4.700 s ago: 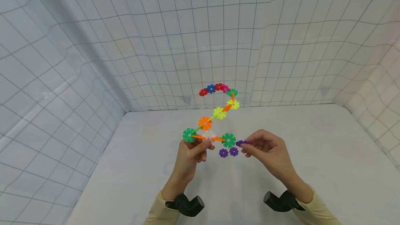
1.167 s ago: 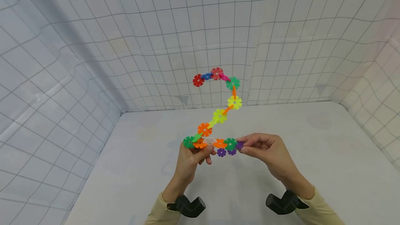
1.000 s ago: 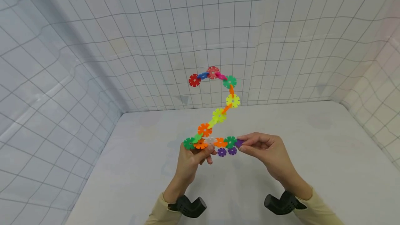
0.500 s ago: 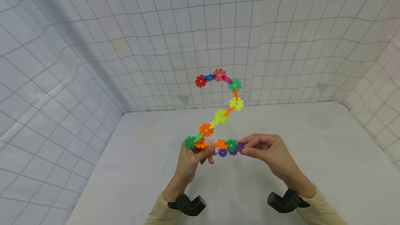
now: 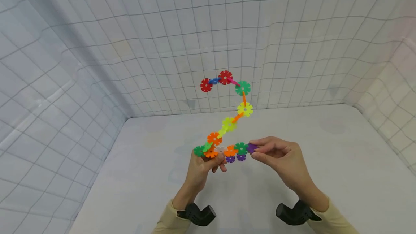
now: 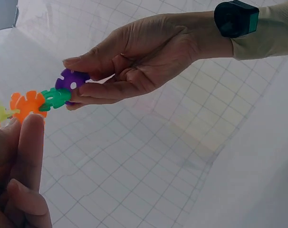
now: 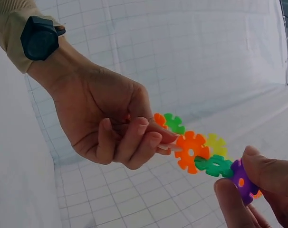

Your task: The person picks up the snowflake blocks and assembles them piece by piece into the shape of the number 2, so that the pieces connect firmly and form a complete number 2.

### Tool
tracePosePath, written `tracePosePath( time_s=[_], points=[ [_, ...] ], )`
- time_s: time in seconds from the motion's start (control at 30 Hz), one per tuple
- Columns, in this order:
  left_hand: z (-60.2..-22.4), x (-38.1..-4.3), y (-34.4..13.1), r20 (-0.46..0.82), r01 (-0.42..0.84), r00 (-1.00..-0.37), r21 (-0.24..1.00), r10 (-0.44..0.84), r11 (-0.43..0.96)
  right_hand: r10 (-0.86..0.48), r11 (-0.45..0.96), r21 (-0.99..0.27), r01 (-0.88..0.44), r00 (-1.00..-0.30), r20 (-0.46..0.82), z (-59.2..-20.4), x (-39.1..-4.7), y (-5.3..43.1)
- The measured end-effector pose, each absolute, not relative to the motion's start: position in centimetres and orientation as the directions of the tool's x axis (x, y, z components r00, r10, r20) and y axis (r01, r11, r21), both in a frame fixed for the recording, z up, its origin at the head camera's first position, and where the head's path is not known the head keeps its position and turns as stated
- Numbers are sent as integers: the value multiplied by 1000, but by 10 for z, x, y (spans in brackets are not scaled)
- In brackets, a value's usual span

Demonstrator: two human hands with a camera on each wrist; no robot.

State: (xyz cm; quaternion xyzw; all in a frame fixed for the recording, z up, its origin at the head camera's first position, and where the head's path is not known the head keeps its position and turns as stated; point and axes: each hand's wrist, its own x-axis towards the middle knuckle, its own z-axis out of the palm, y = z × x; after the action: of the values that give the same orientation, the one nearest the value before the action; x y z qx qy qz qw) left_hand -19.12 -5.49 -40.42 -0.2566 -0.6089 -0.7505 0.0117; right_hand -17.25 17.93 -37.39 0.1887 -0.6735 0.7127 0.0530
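Observation:
My left hand (image 5: 199, 172) pinches a chain of colourful interlocking snowflake discs (image 5: 214, 139) near its white disc, at the lower left. The chain zigzags up and away through yellow, orange and green discs to a curved end with a red disc (image 5: 206, 85). Between thumb and fingers of my right hand (image 5: 282, 158) is a purple snowflake disc (image 7: 243, 181). Its edge meets the green disc (image 7: 214, 166) at the chain's near right end, and in the right wrist view the two look slotted together. Fingers partly cover the purple and white discs.
Two loose purple discs (image 5: 230, 159) lie on the white table (image 5: 156, 136), just below the chain in the head view. White sheeting with a grid pattern (image 5: 208, 39) rises behind and at both sides. Each wrist wears a black camera (image 5: 200, 215).
The purple disc, earlier tilted and beside the green end disc, now meets it. My right hand came slightly nearer the chain. The chain's far end rose, then swayed a little.

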Motion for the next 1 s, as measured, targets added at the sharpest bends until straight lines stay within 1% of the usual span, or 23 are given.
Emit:
tracePosePath(
  time_s=[0.07, 0.27, 0.6, 0.77, 0.9, 1.0],
  points=[
    [-405, -191, -55, 409, 339, -860, 905, 306, -257, -197, -61, -940, -335, -919, 340, -371, -172, 181],
    [-405, -192, -56, 415, 351, -868, 902, 273, -253, -259, -18, -935, -355, -901, 347, -366, -173, 183],
    [-401, -191, -51, 390, 329, -899, 901, 198, -283, -280, -32, -930, -367, -890, 361, -368, -175, 189],
    [-399, -191, -54, 403, 345, -900, 891, 166, -295, -270, -81, -920, -383, -881, 390, -371, -178, 188],
    [-399, -190, -54, 398, 340, -903, 892, 162, -298, -221, -111, -922, -371, -895, 387, -375, -180, 183],
    [-399, -189, -54, 383, 325, -909, 899, 167, -292, -211, -145, -927, -347, -904, 372, -376, -180, 180]
  ],
)
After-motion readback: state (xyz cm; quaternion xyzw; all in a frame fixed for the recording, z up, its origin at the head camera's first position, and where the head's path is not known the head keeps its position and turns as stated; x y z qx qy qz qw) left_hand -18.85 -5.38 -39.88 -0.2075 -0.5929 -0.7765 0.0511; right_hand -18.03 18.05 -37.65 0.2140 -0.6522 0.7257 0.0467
